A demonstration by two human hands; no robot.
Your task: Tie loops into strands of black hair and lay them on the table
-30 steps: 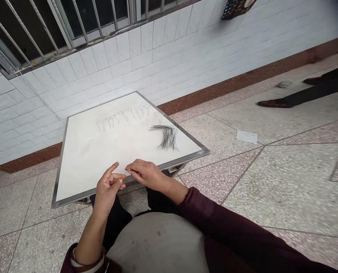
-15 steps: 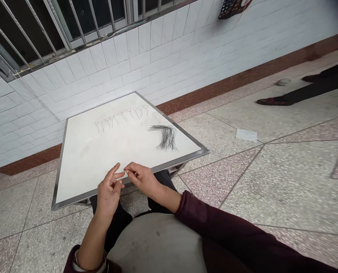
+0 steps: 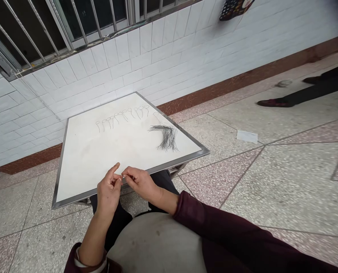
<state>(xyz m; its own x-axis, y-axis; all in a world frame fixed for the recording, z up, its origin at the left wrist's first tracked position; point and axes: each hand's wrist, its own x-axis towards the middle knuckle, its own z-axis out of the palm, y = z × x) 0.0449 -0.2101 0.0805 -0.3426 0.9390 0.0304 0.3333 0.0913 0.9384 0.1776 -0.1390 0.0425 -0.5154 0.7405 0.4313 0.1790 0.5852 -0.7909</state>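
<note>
My left hand [image 3: 109, 189] is pinched, thumb against fingers, over the near edge of the white table [image 3: 80, 159]. Fingertip to fingertip with it, my right hand [image 3: 139, 181] is also pinched. Whatever lies between the fingers is too thin to make out. Toward the right side of the table lies a bundle of thin black strands [image 3: 168, 137], bent at its upper end. Farther back, a row of looped thin strands [image 3: 118, 116] runs across the tabletop, each with a round loop and a loose tail.
Metal edging [image 3: 180, 158] borders the table, which stands by a white tiled wall [image 3: 123, 57] under a barred window [image 3: 80, 22]. A white piece of paper [image 3: 247, 136] lies on the floor to the right. Beyond it show a person's dark-clothed legs and shoe [image 3: 274, 102].
My right hand has moved slightly left and down, so its fingertips now meet those of my left hand. The left thumb and finger have drawn together. The strands on the table lie unchanged.
</note>
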